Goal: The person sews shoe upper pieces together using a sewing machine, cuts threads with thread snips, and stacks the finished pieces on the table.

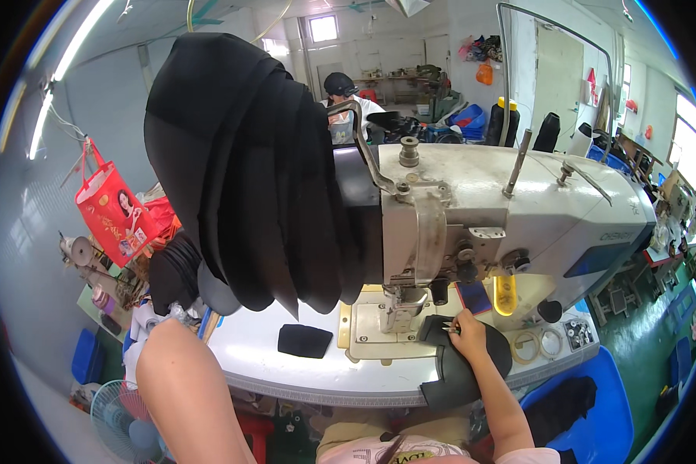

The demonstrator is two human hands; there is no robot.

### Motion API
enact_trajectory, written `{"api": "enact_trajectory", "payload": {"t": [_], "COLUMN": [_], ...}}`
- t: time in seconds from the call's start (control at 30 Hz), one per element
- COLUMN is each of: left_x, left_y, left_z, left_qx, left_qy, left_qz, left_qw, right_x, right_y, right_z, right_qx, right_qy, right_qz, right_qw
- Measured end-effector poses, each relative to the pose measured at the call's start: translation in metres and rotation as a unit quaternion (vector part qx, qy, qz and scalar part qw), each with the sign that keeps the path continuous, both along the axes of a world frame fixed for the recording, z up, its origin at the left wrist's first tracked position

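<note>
My right hand (pixel 469 337) is on the sewing machine's bed, just right of the needle area. Its fingers are closed on a curved black fabric piece (pixel 456 379), which hangs slightly over the table's front edge. Something small and pale shows at the fingertips, too small to name. My left arm (pixel 182 387) rises at the lower left with its bent end uppermost; the left hand itself does not show. Close in front, a large stack of black curved pieces (pixel 247 178) covers the left end of the sewing machine (pixel 472 216). A small black piece (pixel 304 340) lies flat on the table.
Yellow and clear rings (pixel 526 348) and a tray of bobbins (pixel 579 334) lie on the table's right. Below stands a blue bin (pixel 615 394) with black fabric. At left are a red bag (pixel 116 205) and a fan (pixel 127 421). Another person (pixel 340 97) sits beyond the machine.
</note>
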State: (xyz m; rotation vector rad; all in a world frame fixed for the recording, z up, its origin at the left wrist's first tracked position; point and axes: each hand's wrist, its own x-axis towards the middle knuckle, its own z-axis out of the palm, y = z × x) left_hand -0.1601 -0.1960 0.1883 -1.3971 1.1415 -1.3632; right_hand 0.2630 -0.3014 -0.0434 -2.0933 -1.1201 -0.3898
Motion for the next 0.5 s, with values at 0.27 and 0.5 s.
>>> {"api": "enact_trajectory", "payload": {"t": [0.27, 0.5], "left_x": [-0.0009, 0.002], "left_y": [-0.001, -0.0007], "left_z": [0.0004, -0.0009], "left_qx": [0.001, 0.001], "left_qy": [0.003, 0.006], "left_qz": [0.003, 0.005], "left_qw": [1.0, 1.0], "right_x": [-0.0002, 0.0002], "right_y": [0.0017, -0.0007], "right_z": [0.0008, -0.0001], "right_qx": [0.003, 0.017], "right_qy": [-0.005, 0.015], "right_qz": [0.002, -0.007], "right_qw": [1.0, 1.0]}}
